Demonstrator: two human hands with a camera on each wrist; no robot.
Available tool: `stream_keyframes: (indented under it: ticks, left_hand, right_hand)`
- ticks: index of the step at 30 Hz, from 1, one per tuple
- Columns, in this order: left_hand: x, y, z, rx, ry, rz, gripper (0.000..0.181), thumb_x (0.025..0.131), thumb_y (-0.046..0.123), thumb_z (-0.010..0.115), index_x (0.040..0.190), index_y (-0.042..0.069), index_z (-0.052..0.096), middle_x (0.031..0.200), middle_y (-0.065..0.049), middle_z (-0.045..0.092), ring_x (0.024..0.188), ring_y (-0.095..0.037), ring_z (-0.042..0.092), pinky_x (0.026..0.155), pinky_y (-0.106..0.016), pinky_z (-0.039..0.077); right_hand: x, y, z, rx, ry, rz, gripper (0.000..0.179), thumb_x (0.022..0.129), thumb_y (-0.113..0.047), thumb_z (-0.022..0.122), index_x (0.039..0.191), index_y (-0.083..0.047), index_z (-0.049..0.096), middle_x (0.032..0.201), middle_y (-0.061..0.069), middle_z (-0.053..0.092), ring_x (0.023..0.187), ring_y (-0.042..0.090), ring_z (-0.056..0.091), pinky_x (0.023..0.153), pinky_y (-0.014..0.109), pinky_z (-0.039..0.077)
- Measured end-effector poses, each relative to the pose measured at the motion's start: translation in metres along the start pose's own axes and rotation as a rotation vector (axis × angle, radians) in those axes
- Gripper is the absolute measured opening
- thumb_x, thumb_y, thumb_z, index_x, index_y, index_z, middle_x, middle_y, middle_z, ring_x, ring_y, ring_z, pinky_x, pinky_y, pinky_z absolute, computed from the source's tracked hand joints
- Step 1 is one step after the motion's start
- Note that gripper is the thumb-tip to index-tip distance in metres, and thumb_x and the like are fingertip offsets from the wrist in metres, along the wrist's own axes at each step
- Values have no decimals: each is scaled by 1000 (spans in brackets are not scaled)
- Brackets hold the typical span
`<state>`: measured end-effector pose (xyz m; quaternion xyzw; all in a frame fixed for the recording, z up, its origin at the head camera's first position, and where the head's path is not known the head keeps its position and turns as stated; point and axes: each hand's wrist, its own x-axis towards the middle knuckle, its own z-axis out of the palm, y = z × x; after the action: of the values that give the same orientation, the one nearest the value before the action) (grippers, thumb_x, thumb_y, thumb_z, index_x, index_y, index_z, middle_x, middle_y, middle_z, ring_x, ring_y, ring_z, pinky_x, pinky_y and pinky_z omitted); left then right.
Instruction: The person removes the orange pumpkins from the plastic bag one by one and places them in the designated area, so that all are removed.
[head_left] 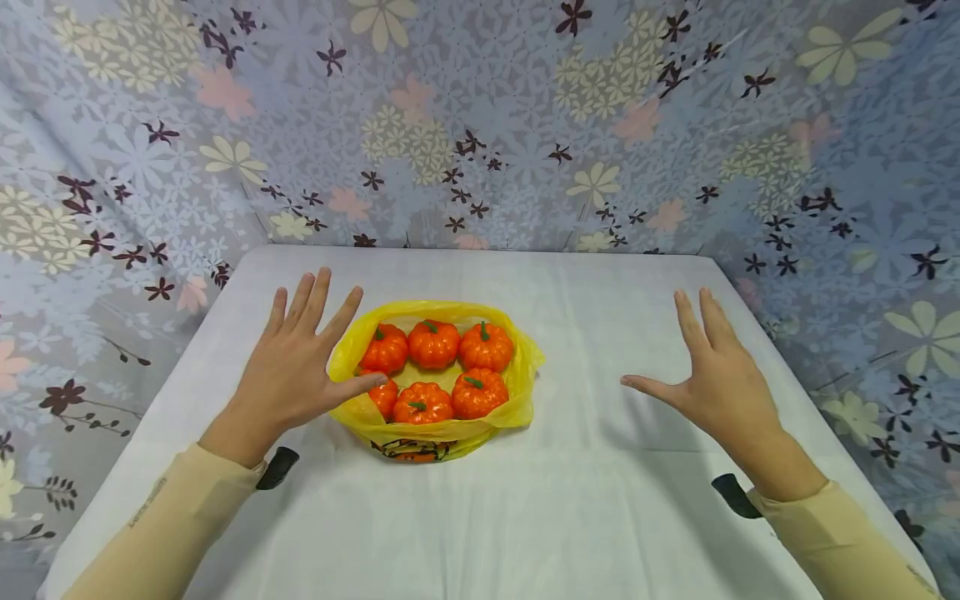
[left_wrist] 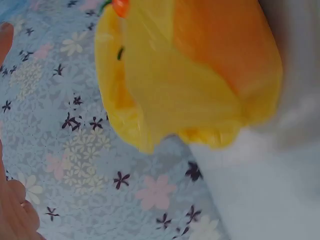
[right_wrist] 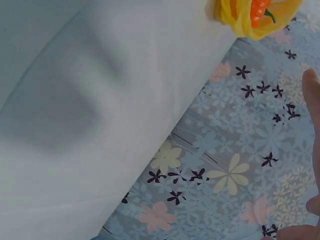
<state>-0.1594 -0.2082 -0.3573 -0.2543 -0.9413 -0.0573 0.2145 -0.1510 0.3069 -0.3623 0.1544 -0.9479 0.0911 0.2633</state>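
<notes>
A yellow plastic bag (head_left: 517, 414) stands on the table with its mouth rolled wide, and several small orange toy pumpkins (head_left: 433, 344) with green stems sit inside it. My left hand (head_left: 292, 371) is held up at the bag's left side, fingers spread, its thumb overlapping the rim and one pumpkin in the head view. Well to the right of the bag, my right hand (head_left: 723, 387) hovers with fingers extended and nothing in it. In the left wrist view the yellow bag (left_wrist: 165, 75) looms close; the right wrist view catches only a corner of the bag (right_wrist: 242, 20).
A white cloth covers the table (head_left: 585, 517). Floral fabric (head_left: 480, 125) hangs behind it and along both sides. Dark straps (head_left: 279, 468) show at the cuffs of the beige sleeves (head_left: 172, 517).
</notes>
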Motion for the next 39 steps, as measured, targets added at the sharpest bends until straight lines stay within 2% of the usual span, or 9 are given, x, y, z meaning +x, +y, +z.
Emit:
stream_keyframes:
  ticks: [2, 4, 7, 9, 11, 17, 22, 26, 39]
  left_hand:
    - [-1, 0, 1, -46, -18, -20, 105, 86, 75, 56, 163, 18, 16, 167, -19, -1, 153, -36, -1, 121, -56, -3]
    - [-1, -1, 2, -79, -41, -43, 106, 84, 69, 64, 163, 18, 14, 167, -17, -3, 153, -35, -2, 121, -55, -4]
    - [-3, -2, 5, -129, -75, -90, 107, 84, 66, 68, 163, 20, 13, 167, -14, -5, 153, -35, -2, 121, -54, -4]
    - [-4, -3, 7, -191, -99, -128, 108, 84, 65, 69, 163, 21, 12, 168, -12, -6, 153, -35, -1, 122, -52, -3]
    - [-6, -5, 9, -283, -120, -174, 108, 84, 63, 71, 164, 23, 10, 168, -9, -6, 153, -34, -1, 122, -50, -4]
    - [-9, -10, 17, -570, -148, -286, 100, 88, 52, 73, 163, 33, 9, 168, 1, 6, 154, -26, 4, 123, -47, -1]
    - [-13, -14, 22, -719, -134, -366, 93, 90, 44, 75, 161, 39, 16, 166, 5, 20, 150, -29, 22, 118, -62, 18]
    - [-19, -17, 26, -814, -112, -414, 88, 91, 38, 75, 160, 40, 21, 164, 5, 27, 148, -29, 29, 113, -67, 24]
    - [-26, -24, 36, -885, -90, -457, 80, 93, 34, 75, 160, 27, 32, 162, -4, 32, 145, -32, 33, 113, -58, 33]
  right_hand:
    - [-1, -2, 0, 56, -51, 80, 129, 65, -70, 83, 162, -14, 19, 164, 22, 19, 117, 55, 53, 40, 40, 37]
    - [-2, -5, 0, 113, -83, 143, 128, 66, -57, 89, 163, -15, 18, 164, 20, 20, 118, 53, 52, 46, 43, 43]
    - [-2, -8, 0, 202, -106, 215, 123, 70, -53, 89, 163, -17, 18, 164, 15, 23, 138, 45, 38, 81, 59, 52]
    - [-2, -9, 1, 257, -108, 230, 120, 72, -51, 89, 163, -18, 19, 164, 14, 23, 147, 39, 27, 103, 67, 37]
    - [-2, -10, 3, 310, -110, 243, 118, 73, -50, 88, 163, -20, 18, 165, 11, 22, 149, 37, 23, 111, 66, 28]
    - [-4, -16, 8, 437, -75, 276, 113, 74, -40, 91, 161, -29, 21, 162, 6, 29, 142, 38, 37, 107, 63, 36]
    - [-4, -20, 10, 514, -72, 290, 110, 74, -32, 92, 161, -25, 24, 161, 7, 31, 140, 37, 41, 108, 55, 39]
    - [-3, -21, 13, 552, -96, 314, 109, 77, -31, 90, 162, -22, 22, 162, 7, 28, 141, 38, 39, 110, 55, 37]
    - [-6, -20, 22, 654, -119, 384, 102, 86, -31, 83, 163, -28, 16, 163, 6, 27, 140, 38, 40, 109, 56, 38]
